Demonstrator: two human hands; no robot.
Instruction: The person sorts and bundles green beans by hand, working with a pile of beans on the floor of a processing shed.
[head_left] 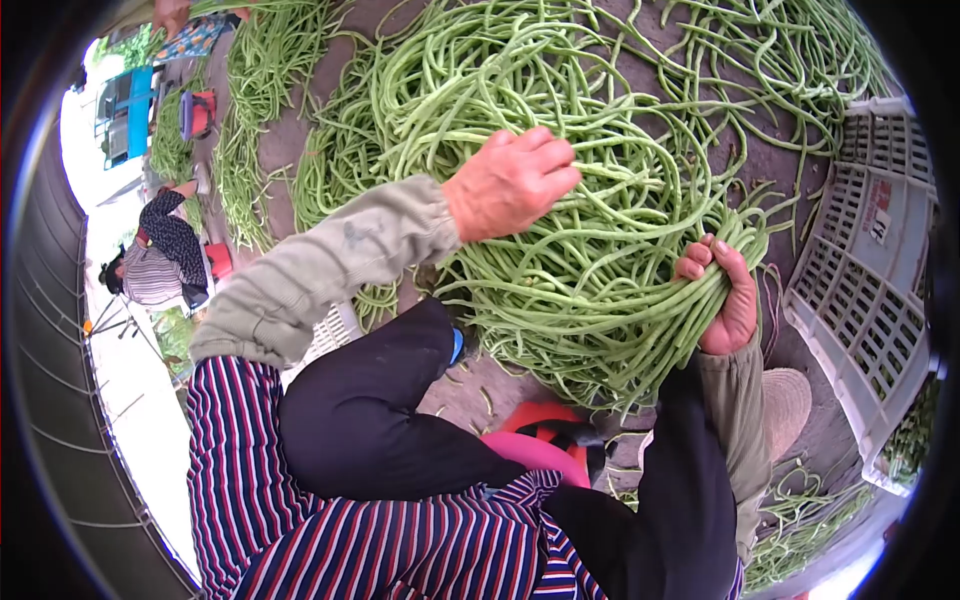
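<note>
A large heap of long green beans (560, 250) lies in front of my legs. Above its left part is my left hand (515, 185), back of the hand up, with the fingers curled in and the fingertips hidden; beans pass right beside them. At the heap's right side my right hand (725, 295) is wrapped round a thick bundle of beans (690, 310), thumb and curled fingers showing. The bundled beans bend from this grip leftward into the heap.
A pale plastic crate (860, 260) stands on the right. More beans (780, 60) lie at the top right and in rows at the upper left. A straw hat (787, 405) is beside my right arm. Another person (155, 260) sits at the far left, near a blue vehicle (127, 115).
</note>
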